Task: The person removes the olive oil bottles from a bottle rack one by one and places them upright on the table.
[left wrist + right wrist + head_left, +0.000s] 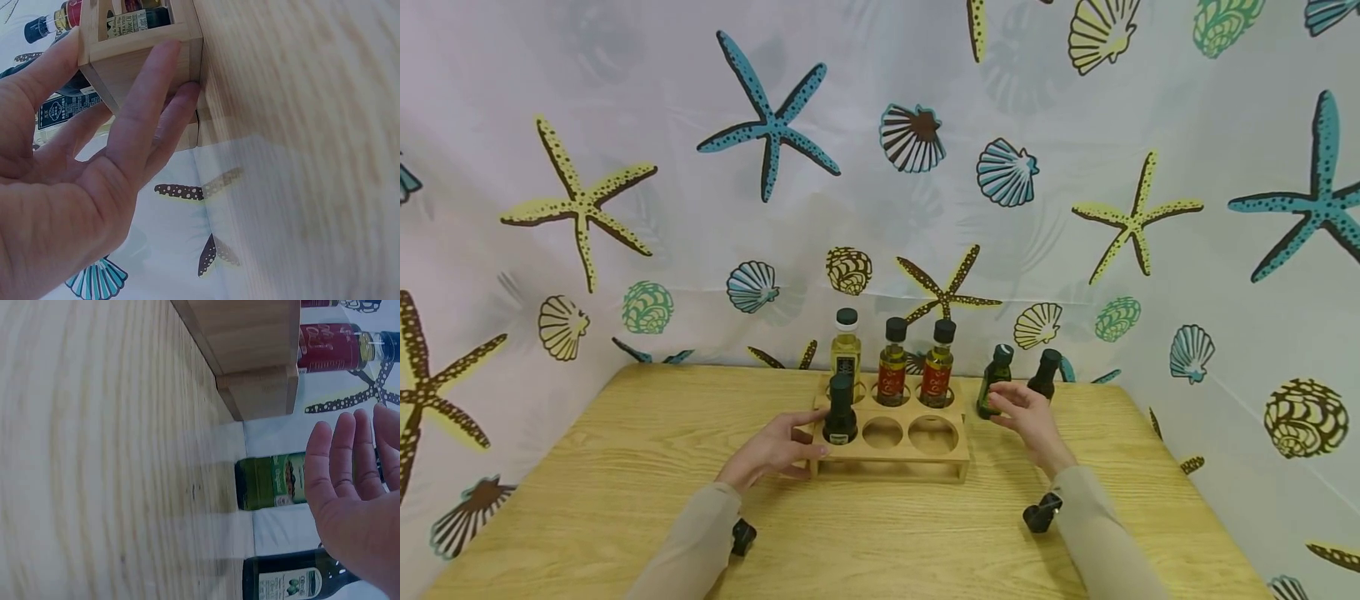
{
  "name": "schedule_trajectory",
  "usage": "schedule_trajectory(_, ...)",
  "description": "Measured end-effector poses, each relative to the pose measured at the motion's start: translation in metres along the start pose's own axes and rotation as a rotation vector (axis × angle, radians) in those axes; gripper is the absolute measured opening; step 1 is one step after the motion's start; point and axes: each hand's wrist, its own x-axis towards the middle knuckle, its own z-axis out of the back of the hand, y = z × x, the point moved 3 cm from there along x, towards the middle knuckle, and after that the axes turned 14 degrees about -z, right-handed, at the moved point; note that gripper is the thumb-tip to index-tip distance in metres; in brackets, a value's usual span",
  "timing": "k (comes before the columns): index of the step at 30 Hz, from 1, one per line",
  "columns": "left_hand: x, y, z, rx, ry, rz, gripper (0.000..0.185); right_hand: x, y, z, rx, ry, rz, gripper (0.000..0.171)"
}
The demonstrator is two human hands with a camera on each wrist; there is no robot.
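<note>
Fingers (147, 119) of the left hand (772, 450) are laid flat and straight against the near left corner of the wooden rack (891, 454), touching it rather than curling round anything, so that hand is basically open and just steadying the wood. The right hand (1028, 419) is open too, fingers spread and relaxed, hovering just beside the green bottle (995, 382); from the wrist view I can't tell if the fingertips actually touch the glass, but nothing is gripped.

The rack sits mid-table (625, 500) with six holes. The back row is full: a pale yellow bottle (846, 346) and two red-labelled bottles (892, 363) (938, 364). In the front row a dark bottle (839, 410) stands in the left hole, right by the left hand; the other two front holes have nothing in them. A second dark bottle (1045, 374) stands loose on the table just behind and to the right of the green one.

What I'd worry about: those two loose bottles are tall, narrow and close together, so a sideways brush from the open right hand could tip one into the other. Also the left hand only presses one corner, so a nudge could slide the rack and rattle the bottles.
</note>
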Motion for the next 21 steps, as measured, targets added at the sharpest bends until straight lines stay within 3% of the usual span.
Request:
schedule_trajectory(9, 0.0, -0.001, 0.0, -0.016, 0.0, -0.014, 0.074, -0.006, 0.005, -0.02, 0.058, 0.068, -0.033, 0.034)
schedule_trajectory(13, -0.001, 0.0, 0.001, -0.031, -0.003, -0.011, 0.075, -0.009, 0.007, -0.032, 0.068, 0.087, -0.062, 0.037)
schedule_trajectory(21, 0.0, 0.0, 0.0, -0.026, -0.006, -0.021, 0.076, -0.014, 0.01, -0.056, -0.045, 0.051, -0.051, 0.036)
